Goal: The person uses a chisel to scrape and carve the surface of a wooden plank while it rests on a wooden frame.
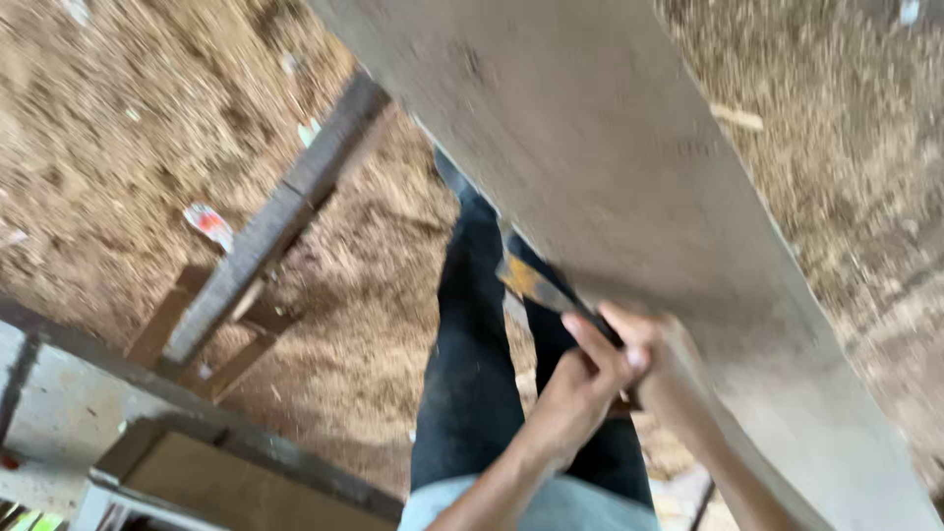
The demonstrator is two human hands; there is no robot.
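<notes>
1. Nearest the lens: a long grey wooden plank (pixel 629 197), running from top centre down to the lower right corner, motion-blurred.
2. Left hand (pixel 580 388) is closed in a fist around the dark handle of a chisel-like tool (pixel 536 285).
3. Tool blade is rusty with an orange-yellow patch; it lies against the left edge of the plank, pointing up and left.
4. Right hand (pixel 661 344) sits just beside the left, touching the plank edge at the tool handle. Fingers appear curled; whether they grip the handle or the plank cannot be told through blur.
5. Both forearms enter from the bottom edge, close together.
6. Person's legs in dark jeans (pixel 472 374) stand below the hands.
7. Ground is covered in sawdust (pixel 118 147), with a small red-and-white scrap (pixel 208 224) lying on it.
8. Dark wooden frame (pixel 265 246) crosses the left side, well apart from the hands.
</notes>
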